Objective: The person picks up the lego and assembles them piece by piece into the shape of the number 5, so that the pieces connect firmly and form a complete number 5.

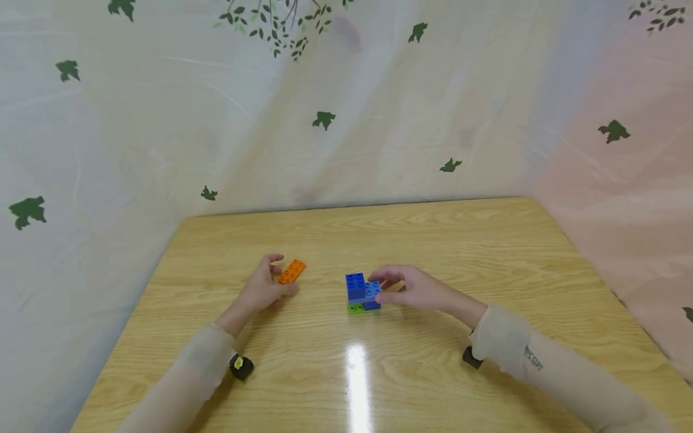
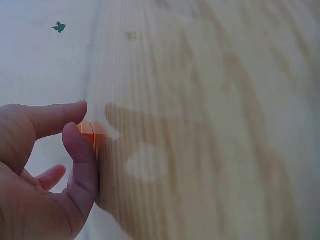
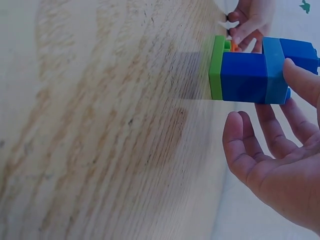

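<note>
A stack of toy building bricks (image 1: pixel 355 290) stands near the middle of the table: a green base, dark blue bricks and a lighter blue layer. My right hand (image 1: pixel 414 288) is at its right side, with the thumb in front and loosely bent fingers behind. In the right wrist view the thumb (image 3: pixel 300 80) overlaps the lighter blue brick (image 3: pixel 274 75); contact is unclear. Further left lies a flat orange brick (image 1: pixel 292 272) with studs up. My left hand (image 1: pixel 264 287) is beside it, fingers and thumb spread around its near left end. In the left wrist view the thumb partly hides the orange brick (image 2: pixel 88 131).
The wooden table (image 1: pixel 433 240) reaches back to a pale cloth backdrop (image 1: pixel 379 120) printed with green birds and leaves. Small black devices (image 1: pixel 241 367) hang beneath both wrists. A bright light reflection lies on the table in front of the stack.
</note>
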A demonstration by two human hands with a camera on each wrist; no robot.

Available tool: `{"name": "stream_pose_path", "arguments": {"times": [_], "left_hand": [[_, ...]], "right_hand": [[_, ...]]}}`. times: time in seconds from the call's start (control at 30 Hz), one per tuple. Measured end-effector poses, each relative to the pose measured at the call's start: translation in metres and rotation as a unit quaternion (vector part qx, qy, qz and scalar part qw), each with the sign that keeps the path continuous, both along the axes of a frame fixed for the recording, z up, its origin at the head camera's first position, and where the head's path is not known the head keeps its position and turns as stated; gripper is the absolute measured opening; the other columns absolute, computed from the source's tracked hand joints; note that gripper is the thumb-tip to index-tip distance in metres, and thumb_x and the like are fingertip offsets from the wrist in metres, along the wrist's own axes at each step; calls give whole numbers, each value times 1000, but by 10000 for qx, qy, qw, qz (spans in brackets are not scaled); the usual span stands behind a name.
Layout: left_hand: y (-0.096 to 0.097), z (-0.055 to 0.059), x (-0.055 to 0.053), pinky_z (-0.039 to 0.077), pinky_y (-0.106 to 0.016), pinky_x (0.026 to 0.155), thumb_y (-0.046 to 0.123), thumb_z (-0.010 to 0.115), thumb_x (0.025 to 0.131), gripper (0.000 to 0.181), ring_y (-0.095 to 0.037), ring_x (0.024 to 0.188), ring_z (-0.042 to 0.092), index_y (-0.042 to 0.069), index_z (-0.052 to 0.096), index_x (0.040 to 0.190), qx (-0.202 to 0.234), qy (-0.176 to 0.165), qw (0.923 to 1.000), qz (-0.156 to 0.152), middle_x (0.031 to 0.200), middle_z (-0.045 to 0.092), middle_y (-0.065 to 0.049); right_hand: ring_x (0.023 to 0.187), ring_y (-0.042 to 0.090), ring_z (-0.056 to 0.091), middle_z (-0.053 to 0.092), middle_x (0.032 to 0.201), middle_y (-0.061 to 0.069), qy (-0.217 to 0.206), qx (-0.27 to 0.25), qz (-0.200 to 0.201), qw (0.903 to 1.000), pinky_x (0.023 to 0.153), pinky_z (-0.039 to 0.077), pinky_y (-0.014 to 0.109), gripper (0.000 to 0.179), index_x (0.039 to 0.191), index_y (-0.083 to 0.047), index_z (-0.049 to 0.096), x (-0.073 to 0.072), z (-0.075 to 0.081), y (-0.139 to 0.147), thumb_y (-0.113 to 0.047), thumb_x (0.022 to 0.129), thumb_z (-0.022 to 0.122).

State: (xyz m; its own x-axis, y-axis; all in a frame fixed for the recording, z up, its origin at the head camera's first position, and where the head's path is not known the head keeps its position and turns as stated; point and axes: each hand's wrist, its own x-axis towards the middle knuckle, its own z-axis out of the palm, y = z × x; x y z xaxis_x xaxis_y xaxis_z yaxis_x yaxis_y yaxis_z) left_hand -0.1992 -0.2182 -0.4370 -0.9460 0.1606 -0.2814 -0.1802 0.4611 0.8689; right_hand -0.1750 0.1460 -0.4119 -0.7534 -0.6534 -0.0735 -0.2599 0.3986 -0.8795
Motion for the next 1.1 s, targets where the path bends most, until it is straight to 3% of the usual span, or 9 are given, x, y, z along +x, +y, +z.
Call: {"name": "stream_pose_path", "arguments": {"times": [0.4, 0.73, 0.93, 1.1], "left_hand": [[2, -5, -1, 51, -27, 50, 9, 77, 91, 67, -17, 60, 51, 1, 39, 145, -626, 348, 9972, -209, 120, 46, -20], [2, -5, -5, 54, -28, 53, 15, 78, 92, 63, -18, 67, 55, 4, 44, 143, -884, 241, 9956, -206, 124, 50, -20], [2, -6, -5, 52, -27, 49, 16, 75, 94, 57, -16, 55, 52, 2, 46, 142, -1012, 320, 9937, -371, 124, 53, -21], [3, -6, -4, 51, -27, 49, 15, 72, 96, 55, -14, 53, 51, 3, 47, 143, -1055, 331, 9933, -338, 127, 52, -21]], "right_hand": [[114, 26, 61, 63, 129, 8, -126, -38, -7, 9999, 92, 55, 41, 40, 135, -9, 61, 0, 0, 1, -22, 98, 71], [110, 26, 63, 63, 129, 8, -172, -101, -8, 9998, 90, 55, 39, 40, 134, -8, 62, -1, 2, 1, -21, 97, 71], [110, 26, 63, 63, 130, 10, -179, -138, 17, 9997, 92, 54, 39, 40, 134, -6, 62, -1, 2, 1, -20, 97, 71], [110, 26, 64, 63, 129, 9, -185, -122, 9, 9998, 95, 53, 42, 41, 134, -6, 61, -2, 0, 1, -20, 98, 71]]}}
